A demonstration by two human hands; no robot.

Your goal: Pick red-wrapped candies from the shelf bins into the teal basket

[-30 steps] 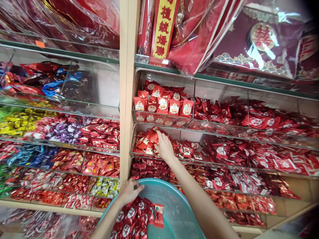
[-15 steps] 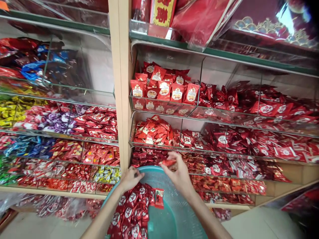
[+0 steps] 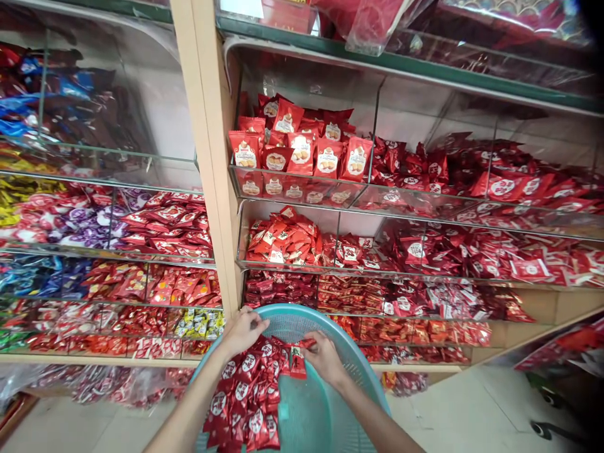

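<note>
A teal plastic basket [image 3: 352, 343] stands below me, with many dark red packets [image 3: 250, 377] with round white labels heaped along its left side. At the basket's back left, my left hand [image 3: 245, 330] is closed on the rim, thumb towards the inside. My right hand [image 3: 323, 355] reaches into the basket from the right, its fingers pinched on a small bright red packet [image 3: 307, 343], mostly hidden by the fingers. Right beside it, a red packet [image 3: 297, 365] with dark characters lies at the edge of the heap.
Glass-fronted shelves of wrapped sweets rise ahead, split by a wooden post [image 3: 207, 145]. Similar bright red packets [image 3: 284, 236] fill a bin above the basket. Bagged sweets [image 3: 113, 384] lie under the left shelves. Chair casters [image 3: 542, 430] stand on the tiled floor at right.
My right hand has come down from in front of the shelves into the basket, carrying the small red packet to the heap. My left hand stays at the rim. The view has shifted.
</note>
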